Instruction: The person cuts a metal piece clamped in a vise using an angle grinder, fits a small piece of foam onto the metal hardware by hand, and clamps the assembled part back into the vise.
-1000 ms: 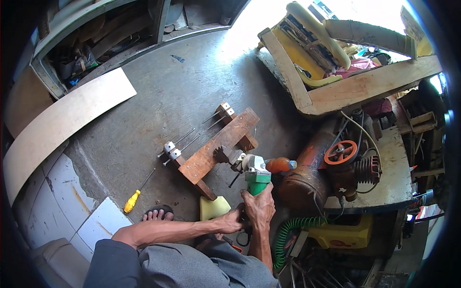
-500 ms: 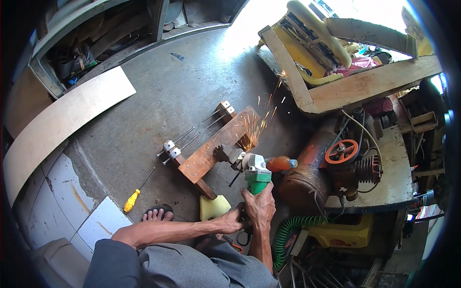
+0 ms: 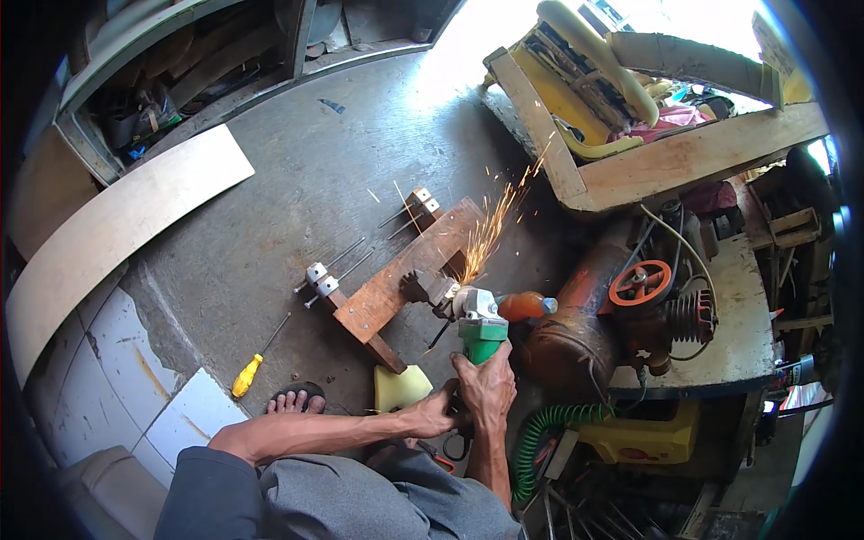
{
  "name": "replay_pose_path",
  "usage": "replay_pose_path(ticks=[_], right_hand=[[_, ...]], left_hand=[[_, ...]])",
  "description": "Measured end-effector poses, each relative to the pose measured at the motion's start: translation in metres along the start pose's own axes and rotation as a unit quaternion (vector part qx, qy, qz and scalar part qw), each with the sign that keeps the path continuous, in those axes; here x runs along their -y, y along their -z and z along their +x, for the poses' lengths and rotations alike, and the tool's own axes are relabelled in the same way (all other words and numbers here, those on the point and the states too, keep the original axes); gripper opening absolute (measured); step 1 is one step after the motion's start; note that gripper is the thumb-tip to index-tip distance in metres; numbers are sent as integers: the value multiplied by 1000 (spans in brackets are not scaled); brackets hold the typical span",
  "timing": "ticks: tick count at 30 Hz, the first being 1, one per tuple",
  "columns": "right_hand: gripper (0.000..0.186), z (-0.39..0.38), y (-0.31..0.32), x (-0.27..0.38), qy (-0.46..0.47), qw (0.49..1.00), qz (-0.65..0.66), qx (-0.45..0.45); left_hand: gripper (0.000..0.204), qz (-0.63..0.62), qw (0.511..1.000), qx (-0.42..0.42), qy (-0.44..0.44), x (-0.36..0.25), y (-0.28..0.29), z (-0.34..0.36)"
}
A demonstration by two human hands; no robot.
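A green angle grinder [image 3: 483,337] with a grey metal head is in both my hands. My right hand [image 3: 490,385] wraps round its green body. Behind it, my left hand [image 3: 434,412] closes on the rear of the grinder, with its fingertips partly hidden. The grinder's disc touches the work at a bench vise [image 3: 430,287], and orange sparks [image 3: 489,236] fly away up and to the right. The vise sits on a reddish-brown wooden plank stand [image 3: 387,292]. What small piece the jaws hold is too hard to make out.
An orange bottle [image 3: 522,307] lies right beside the grinder head, near a rusty air compressor [image 3: 576,346] with a green coiled hose [image 3: 531,441]. Metal-rod clamps [image 3: 324,281] are on the stand. A yellow-handled screwdriver [image 3: 247,375] lies by my bare toes. A curved pale board [image 3: 135,216] stands left.
The spray of sparks has grown longer and denser, reaching further up and right. My hands and the grinder hold nearly the same place.
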State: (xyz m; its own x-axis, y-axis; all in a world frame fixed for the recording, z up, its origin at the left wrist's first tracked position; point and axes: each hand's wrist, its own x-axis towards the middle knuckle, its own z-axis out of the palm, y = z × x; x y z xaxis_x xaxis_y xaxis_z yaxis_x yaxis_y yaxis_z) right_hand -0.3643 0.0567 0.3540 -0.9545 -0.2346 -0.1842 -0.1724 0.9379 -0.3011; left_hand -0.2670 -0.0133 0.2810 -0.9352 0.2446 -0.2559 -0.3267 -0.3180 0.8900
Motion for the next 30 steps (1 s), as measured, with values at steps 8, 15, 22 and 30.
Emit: replay_pose_path(ticks=[8, 15, 22, 30], right_hand=[[71, -1, -2, -3, 36, 999, 21, -8], [72, 0, -2, -4, 26, 1000, 15, -5], [74, 3, -5, -6, 29, 999, 10, -12], [71, 5, 0, 4, 1, 999, 35, -5]], left_hand=[[77, -18, 995, -25, -91, 59, -9, 27], [77, -26, 998, -9, -57, 42, -6, 20], [78, -12, 1000, 2, 20, -12, 3, -4], [76, -15, 998, 0, 65, -12, 4, -1]])
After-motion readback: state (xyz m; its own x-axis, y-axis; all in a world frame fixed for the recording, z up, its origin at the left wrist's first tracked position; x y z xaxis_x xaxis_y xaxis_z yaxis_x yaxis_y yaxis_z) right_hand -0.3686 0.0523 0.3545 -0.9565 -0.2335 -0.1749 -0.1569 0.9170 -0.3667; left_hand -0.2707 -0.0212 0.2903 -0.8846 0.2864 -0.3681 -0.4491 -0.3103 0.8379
